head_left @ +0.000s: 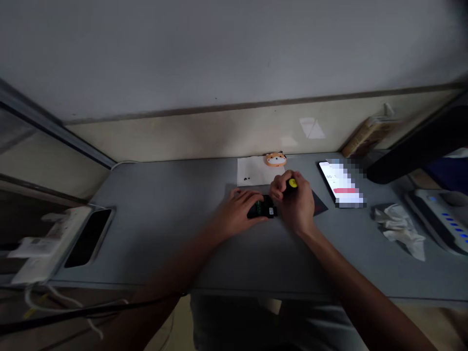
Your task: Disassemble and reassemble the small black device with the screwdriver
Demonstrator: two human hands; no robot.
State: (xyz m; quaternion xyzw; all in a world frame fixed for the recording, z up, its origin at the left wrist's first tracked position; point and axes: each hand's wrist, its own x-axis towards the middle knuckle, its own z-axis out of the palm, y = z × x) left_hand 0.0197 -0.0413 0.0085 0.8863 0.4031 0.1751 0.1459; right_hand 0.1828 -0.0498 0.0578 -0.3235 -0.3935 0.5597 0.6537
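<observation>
Both of my hands work close together at the middle of the grey desk. My left hand (243, 210) is closed around a small black electronic device (268, 207), which shows a green circuit board and a small white label. Just right of it, my right hand (298, 204) wraps round a screwdriver (293, 183) with a black handle and a yellow end cap. The shaft and tip are hidden by the fingers. Behind the hands lies a white sheet of paper (252, 168) with a few tiny dark pieces (246, 179) on it.
An orange animal-faced case (276, 159) sits on the paper's corner. Under my right wrist shows a dark flat sheet (319, 204). To the right are a lit phone (340, 183), crumpled tissue (400, 226) and a device with blue lights (440, 214). Another phone (89, 238) and a power strip (60, 243) lie left.
</observation>
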